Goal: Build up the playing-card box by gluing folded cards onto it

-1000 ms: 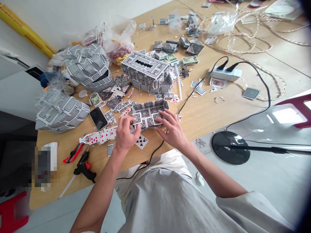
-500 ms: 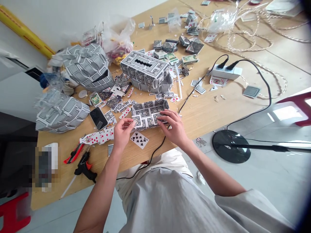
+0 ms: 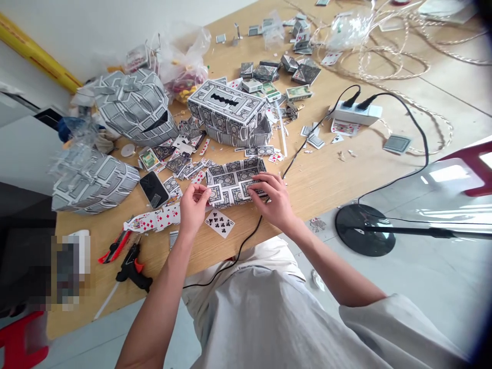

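An open box made of black-and-white patterned playing cards (image 3: 226, 177) stands near the table's front edge. My left hand (image 3: 195, 205) pinches the box's near left corner, thumb and fingers pressed together on a card there. My right hand (image 3: 273, 201) grips the near right wall, fingers over the rim and thumb on the near face. Just in front of the box lies an eight of clubs (image 3: 220, 223). To the left, a strip of joined red-suit cards (image 3: 156, 219) reaches toward my left hand.
Behind stands a lidded card box (image 3: 226, 105), with card baskets (image 3: 134, 105) to its left. A glue gun (image 3: 134, 269), red cutter (image 3: 115, 247) and phone (image 3: 154, 189) lie left. A power strip (image 3: 357, 113), black cable and floor stand (image 3: 365, 230) are right.
The view has shifted slightly. Both hands keep their hold on the box, with hardly any movement.
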A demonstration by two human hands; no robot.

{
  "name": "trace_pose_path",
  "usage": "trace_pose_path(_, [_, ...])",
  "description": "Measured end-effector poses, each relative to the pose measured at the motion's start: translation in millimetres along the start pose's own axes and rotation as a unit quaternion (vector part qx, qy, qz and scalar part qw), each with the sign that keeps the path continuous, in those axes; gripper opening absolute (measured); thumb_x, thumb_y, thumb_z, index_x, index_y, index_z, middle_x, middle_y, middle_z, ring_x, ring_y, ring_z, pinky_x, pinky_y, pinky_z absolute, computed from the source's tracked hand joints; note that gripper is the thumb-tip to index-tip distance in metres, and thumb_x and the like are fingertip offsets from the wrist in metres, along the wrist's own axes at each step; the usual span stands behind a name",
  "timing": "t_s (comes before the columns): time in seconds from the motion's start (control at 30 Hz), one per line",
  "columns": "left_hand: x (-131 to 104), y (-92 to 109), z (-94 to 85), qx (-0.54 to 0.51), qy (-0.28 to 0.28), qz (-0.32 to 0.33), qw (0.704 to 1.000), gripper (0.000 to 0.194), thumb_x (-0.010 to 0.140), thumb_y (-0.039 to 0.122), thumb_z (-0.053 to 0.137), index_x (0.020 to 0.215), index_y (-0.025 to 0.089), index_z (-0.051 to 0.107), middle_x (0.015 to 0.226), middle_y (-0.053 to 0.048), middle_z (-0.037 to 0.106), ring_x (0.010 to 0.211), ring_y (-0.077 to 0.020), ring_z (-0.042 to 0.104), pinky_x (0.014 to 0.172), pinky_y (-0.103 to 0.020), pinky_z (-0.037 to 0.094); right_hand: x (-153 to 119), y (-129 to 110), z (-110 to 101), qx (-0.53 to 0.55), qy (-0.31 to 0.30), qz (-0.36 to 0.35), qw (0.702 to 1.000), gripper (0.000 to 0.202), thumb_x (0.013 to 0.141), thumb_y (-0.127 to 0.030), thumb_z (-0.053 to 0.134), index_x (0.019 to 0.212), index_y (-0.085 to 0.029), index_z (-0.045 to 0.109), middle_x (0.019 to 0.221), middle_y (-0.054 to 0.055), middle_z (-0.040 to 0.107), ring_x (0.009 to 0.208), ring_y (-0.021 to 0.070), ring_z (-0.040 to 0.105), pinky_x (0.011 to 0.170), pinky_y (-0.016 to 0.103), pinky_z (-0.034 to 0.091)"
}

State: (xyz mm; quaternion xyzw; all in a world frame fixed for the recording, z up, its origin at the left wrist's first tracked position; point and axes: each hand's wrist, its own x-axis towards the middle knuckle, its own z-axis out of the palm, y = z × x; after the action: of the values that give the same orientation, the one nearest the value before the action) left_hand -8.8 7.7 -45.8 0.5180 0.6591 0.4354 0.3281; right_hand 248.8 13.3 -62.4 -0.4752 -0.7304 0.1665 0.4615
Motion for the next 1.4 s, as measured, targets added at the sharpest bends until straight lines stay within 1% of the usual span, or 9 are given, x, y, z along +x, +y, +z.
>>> trace_pose_path(0.2, [-34.5,17.6,8.2,0.211,0.034,0.227,0.95,0.027,0.109,0.032,0.051,0.12,0.02,0.073,0.127,-0.015,0.072,0.126,-0.028,0.067,0.112,-0.046,0.051,1.3,-2.9,-1.7,-0.023,-0.014,-0.027,0.999,0.014,0.104,-0.025,0.062,0.11,-0.026,0.074,0.13,0.01,0.074,0.136,0.0323,0.061,0.113,0.057,0.049])
trace_pose_path(0.47, [-67.7,-4.7,17.8,0.291,-0.043,0.253,0.922,0.067,0.11,0.036,0.05,0.171,0.017,0.03,0.173,-0.021,0.039,0.161,-0.0346,0.037,0.128,-0.054,0.039,-3.3,1.0,1.2,-0.019,-0.044,-0.032,0.998,0.024,0.108,-0.026,0.055,0.126,-0.026,0.07,0.137,0.012,0.07,0.141,0.0324,0.057,0.121,0.06,0.045])
trace_pose_path(0.57, [-73.0,-4.7,16.8,0.284,-0.047,0.256,0.923,0.068,0.11,0.034,0.049,0.172,0.018,0.027,0.175,-0.02,0.036,0.163,-0.033,0.035,0.13,-0.054,0.037,-4.5,-1.0,0.8,-0.016,-0.041,-0.041,0.998,0.026,0.107,-0.031,0.058,0.13,-0.025,0.068,0.138,0.014,0.069,0.14,0.0335,0.057,0.121,0.061,0.045])
trace_pose_path(0.7, [-83.0,2.2,12.8,0.25,-0.03,0.264,0.931,0.058,0.109,0.03,0.05,0.165,0.019,0.041,0.169,-0.021,0.045,0.16,-0.0328,0.041,0.129,-0.055,0.039,-7.3,-3.5,-1.6,-0.009,-0.054,-0.059,0.997,0.038,0.1,-0.044,0.073,0.132,-0.024,0.067,0.139,0.016,0.068,0.139,0.0361,0.056,0.121,0.062,0.045])
trace_pose_path(0.83, [-89.2,8.9,2.5,0.221,-0.028,0.251,0.942,0.043,0.11,0.026,0.047,0.152,0.02,0.053,0.161,-0.02,0.054,0.153,-0.0304,0.05,0.125,-0.052,0.045,-9.0,-0.8,-2.1,-0.01,-0.066,-0.046,0.997,0.035,0.1,-0.045,0.072,0.131,-0.027,0.069,0.143,0.014,0.066,0.14,0.0356,0.056,0.121,0.063,0.045])
trace_pose_path(0.93, [-89.9,7.5,-9.5,0.218,0.007,0.217,0.951,0.025,0.108,0.024,0.049,0.129,0.02,0.062,0.137,-0.018,0.067,0.133,-0.0288,0.064,0.112,-0.048,0.053,-8.2,1.7,-1.7,-0.02,-0.067,-0.052,0.996,0.032,0.101,-0.044,0.072,0.128,-0.027,0.07,0.142,0.014,0.066,0.14,0.0347,0.056,0.119,0.061,0.047])
trace_pose_path(1.03, [-91.0,1.1,-19.0,0.257,-0.013,0.17,0.951,0.011,0.105,0.026,0.057,0.113,0.023,0.062,0.114,-0.012,0.071,0.112,-0.0298,0.07,0.097,-0.045,0.057,-6.7,1.7,-2.5,-0.022,-0.063,-0.065,0.996,0.031,0.101,-0.042,0.073,0.127,-0.026,0.071,0.142,0.014,0.067,0.141,0.035,0.056,0.118,0.061,0.048])
trace_pose_path(1.3, [-98.7,-1.9,-13.0,0.378,-0.061,0.138,0.913,0.052,0.089,0.04,0.082,0.132,0.019,0.062,0.131,-0.017,0.066,0.124,-0.0396,0.063,0.103,-0.053,0.055,-6.3,-7.9,-6.5,-0.027,-0.047,-0.077,0.996,0.025,0.1,-0.039,0.075,0.121,-0.025,0.073,0.142,0.012,0.07,0.144,0.0357,0.057,0.122,0.062,0.043])
trace_pose_path(1.4, [-101.3,-4.5,-11.5,0.36,-0.072,0.141,0.919,0.05,0.091,0.039,0.081,0.133,0.019,0.063,0.132,-0.017,0.065,0.126,-0.0397,0.062,0.108,-0.054,0.053,-8.2,-13.9,-7.6,-0.029,-0.042,-0.08,0.995,0.023,0.099,-0.037,0.075,0.119,-0.026,0.073,0.141,0.012,0.071,0.143,0.0352,0.058,0.123,0.062,0.042])
